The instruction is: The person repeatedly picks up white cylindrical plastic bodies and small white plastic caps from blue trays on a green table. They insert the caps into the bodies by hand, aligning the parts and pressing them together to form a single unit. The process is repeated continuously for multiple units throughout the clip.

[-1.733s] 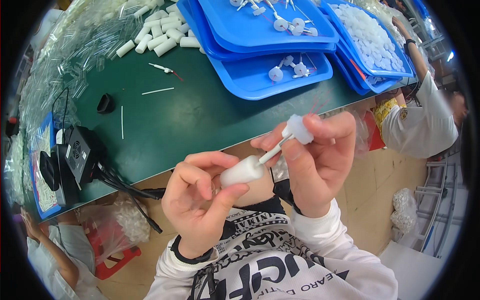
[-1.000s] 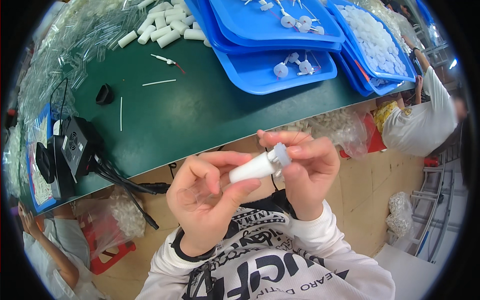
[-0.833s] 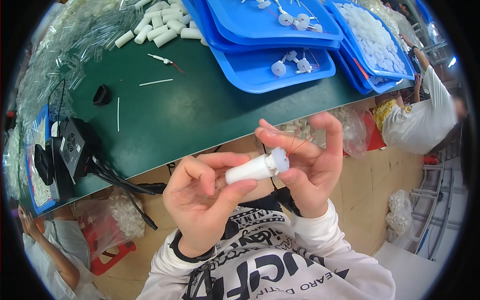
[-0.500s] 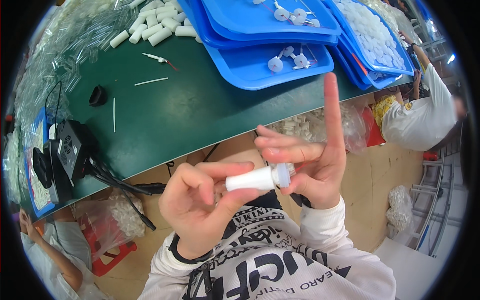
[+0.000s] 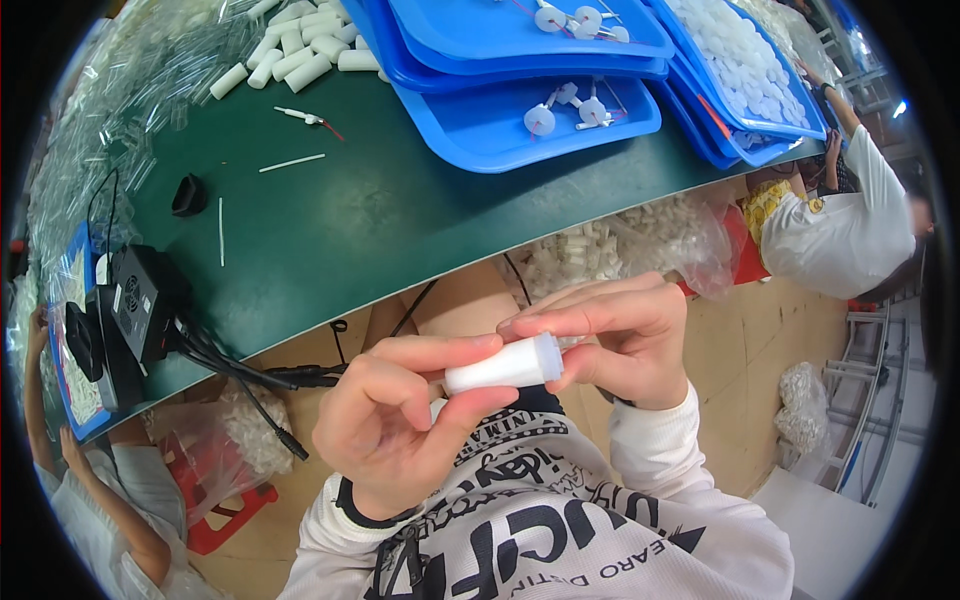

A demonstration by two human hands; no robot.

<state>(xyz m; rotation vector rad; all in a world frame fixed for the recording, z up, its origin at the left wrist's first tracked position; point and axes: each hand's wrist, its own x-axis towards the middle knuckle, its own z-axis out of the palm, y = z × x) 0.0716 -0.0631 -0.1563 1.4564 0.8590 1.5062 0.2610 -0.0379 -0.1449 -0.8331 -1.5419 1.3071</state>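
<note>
Near my body, in front of the table edge, my left hand (image 5: 385,430) grips a small white cylinder (image 5: 495,368) between thumb and fingers. The cylinder lies almost level, its right end fitted with a translucent round cap (image 5: 548,357). My right hand (image 5: 635,340) is closed in a pinch at that end, its thumb touching the cap's edge. A small clear piece (image 5: 572,342) shows between its fingertips, mostly hidden; I cannot tell whether it is joined to the cap.
On the green table (image 5: 330,230) lie loose white cylinders (image 5: 300,70), thin white sticks (image 5: 221,230), a black fan device (image 5: 145,290) and a pile of clear tubes (image 5: 140,90). Stacked blue trays (image 5: 470,145) hold white discs and parts. Co-workers sit at left and right.
My right hand's raised index finger has come down, and its fingers now pinch at the capped end. The cylinder has shifted slightly left. At the left edge, a co-worker's arm has moved up.
</note>
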